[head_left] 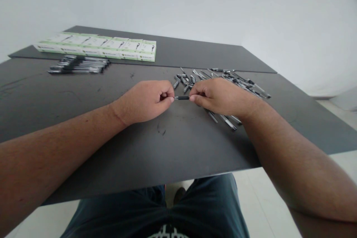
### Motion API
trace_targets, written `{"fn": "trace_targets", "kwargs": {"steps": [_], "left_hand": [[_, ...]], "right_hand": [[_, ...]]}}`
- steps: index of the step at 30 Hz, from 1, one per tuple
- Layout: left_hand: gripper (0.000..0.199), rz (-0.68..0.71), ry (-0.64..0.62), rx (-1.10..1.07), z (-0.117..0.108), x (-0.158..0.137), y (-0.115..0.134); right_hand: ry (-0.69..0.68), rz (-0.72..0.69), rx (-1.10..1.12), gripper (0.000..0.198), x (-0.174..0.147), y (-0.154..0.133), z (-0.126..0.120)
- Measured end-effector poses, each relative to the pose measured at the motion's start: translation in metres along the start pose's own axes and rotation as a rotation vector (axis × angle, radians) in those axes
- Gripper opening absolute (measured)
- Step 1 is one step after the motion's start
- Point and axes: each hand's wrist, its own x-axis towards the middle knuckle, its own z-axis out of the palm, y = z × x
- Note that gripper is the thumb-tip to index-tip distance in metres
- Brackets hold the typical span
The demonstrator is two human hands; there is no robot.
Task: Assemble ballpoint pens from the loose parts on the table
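My left fingers (168,101) and right fingers (199,100) pinch a black-gripped pen (183,97) between them, near loose pen parts (183,80) on the desk (139,152).

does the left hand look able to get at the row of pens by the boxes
Probably yes: nothing visible stands between the left hand and the row of pens, though that hand is pinching a black-gripped pen.
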Motion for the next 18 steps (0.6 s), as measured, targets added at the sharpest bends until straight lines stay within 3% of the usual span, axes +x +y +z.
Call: {"fn": "trace_targets", "kwargs": {"steps": [8,11,18], "left_hand": [[0.024,0.006,-0.003,0.016,0.0004,-0.0004,-0.0016],[0.022,0.006,-0.004,0.024,0.0006,-0.0005,-0.0019],[0.026,0.006,-0.009,0.007,-0.0008,-0.0005,-0.0006]], "right_hand": [[0.025,0.019,0.033,0.019,-0.0004,-0.0009,-0.0005],[0.002,-0.015,-0.019,0.028,0.0,-0.0009,-0.001],[0.0,0.044,0.019,0.019,0.0001,-0.0029,-0.0016]]}}
